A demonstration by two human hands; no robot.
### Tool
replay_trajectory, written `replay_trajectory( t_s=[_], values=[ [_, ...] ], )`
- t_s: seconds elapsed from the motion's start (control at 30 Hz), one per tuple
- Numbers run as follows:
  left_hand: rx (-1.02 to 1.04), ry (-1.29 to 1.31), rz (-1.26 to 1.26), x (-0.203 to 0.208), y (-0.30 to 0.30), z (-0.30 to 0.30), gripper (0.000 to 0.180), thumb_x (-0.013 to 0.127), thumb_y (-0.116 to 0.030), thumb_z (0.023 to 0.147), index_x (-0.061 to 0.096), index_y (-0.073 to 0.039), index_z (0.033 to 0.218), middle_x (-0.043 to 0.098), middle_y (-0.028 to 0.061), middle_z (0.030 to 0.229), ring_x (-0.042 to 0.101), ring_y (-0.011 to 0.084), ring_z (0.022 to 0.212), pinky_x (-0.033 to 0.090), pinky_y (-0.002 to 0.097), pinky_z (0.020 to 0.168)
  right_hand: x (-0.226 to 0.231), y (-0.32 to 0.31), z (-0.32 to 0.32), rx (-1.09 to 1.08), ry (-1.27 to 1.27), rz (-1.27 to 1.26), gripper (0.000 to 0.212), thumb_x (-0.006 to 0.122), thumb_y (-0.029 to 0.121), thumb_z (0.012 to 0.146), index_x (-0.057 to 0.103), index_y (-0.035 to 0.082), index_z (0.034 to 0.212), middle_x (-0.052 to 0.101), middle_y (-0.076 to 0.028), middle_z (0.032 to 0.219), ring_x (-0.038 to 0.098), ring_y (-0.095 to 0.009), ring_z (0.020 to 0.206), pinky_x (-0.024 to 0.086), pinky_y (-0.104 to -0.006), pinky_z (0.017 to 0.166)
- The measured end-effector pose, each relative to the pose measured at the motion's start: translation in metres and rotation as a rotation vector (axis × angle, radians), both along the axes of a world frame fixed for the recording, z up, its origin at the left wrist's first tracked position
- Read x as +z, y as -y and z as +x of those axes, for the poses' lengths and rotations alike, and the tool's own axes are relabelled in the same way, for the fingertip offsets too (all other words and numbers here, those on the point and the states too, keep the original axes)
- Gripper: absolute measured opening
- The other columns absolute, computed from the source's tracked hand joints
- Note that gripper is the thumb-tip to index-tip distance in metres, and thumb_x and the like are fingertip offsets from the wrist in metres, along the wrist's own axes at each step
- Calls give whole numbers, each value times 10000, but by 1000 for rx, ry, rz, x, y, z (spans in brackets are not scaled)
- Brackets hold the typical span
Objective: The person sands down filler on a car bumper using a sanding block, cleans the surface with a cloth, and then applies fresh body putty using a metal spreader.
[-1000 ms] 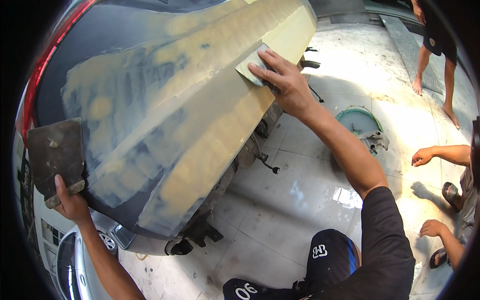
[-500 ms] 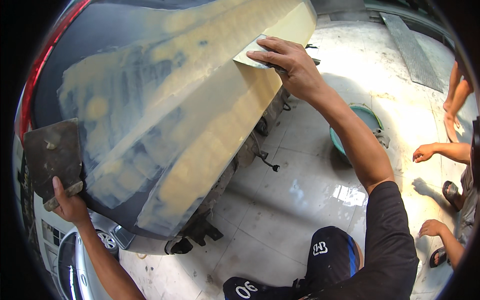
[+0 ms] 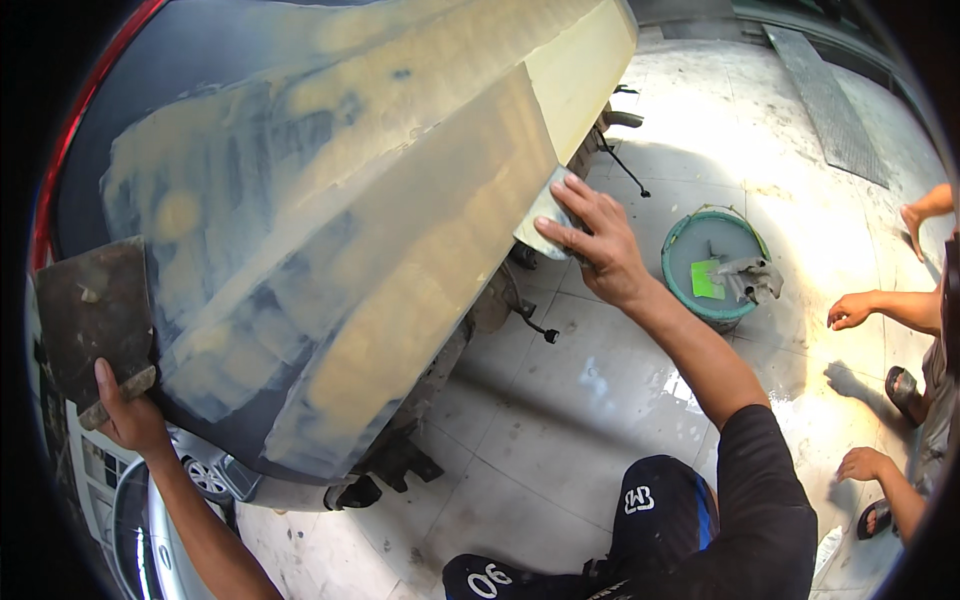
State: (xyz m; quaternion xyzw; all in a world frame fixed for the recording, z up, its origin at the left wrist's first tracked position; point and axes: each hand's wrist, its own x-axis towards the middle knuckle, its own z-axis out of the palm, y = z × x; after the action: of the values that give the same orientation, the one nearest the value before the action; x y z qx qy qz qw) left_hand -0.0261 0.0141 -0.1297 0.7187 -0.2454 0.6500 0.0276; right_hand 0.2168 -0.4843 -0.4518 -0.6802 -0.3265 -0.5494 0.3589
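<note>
My right hand (image 3: 598, 240) grips a thin, light metal putty spreader (image 3: 541, 222), its blade by the lower edge of a dark car panel (image 3: 84, 190). Yellowish body filler (image 3: 375, 345) covers much of that panel in smoothed and patchy areas, with a paler stretch at the far right end. On the left, my left hand (image 3: 132, 415) holds a dark, square putty board (image 3: 95, 305) by its lower edge, thumb on top. A small dab of filler sits on the board.
A green-rimmed bucket (image 3: 715, 312) of greyish water stands on the tiled floor, a rag (image 3: 750, 279) over its rim. Other people's hands (image 3: 851, 310) and feet show at the right. Brackets and a cable (image 3: 548, 334) jut below the panel. A silver car (image 3: 165, 530) is lower left.
My right hand has drawn the putty spreader down from the panel's upper ridge to its lower edge, exposing a smoothed strip. The left hand and board have shifted slightly left.
</note>
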Motion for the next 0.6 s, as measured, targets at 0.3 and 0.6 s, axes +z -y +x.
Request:
replay_trajectory(
  t_s=[0.3,0.6],
  values=[
    [-293,-94,-305,-6,30,12,291,572,-146,963,651,60,1152,651,125,1166,625,166,1007,495,315,907,-28,10,3,-87,-78,108,623,554,-141,670,672,172,1195,590,-126,1297,516,-322,1254,403,-420,973],
    [-329,-162,-355,-10,52,15,290,594,-159,951,651,55,1139,654,122,1150,639,162,982,503,303,887,55,29,-17,-76,86,62,587,542,-124,702,685,174,1187,603,-136,1270,553,-328,1203,428,-408,949]
  ],
)
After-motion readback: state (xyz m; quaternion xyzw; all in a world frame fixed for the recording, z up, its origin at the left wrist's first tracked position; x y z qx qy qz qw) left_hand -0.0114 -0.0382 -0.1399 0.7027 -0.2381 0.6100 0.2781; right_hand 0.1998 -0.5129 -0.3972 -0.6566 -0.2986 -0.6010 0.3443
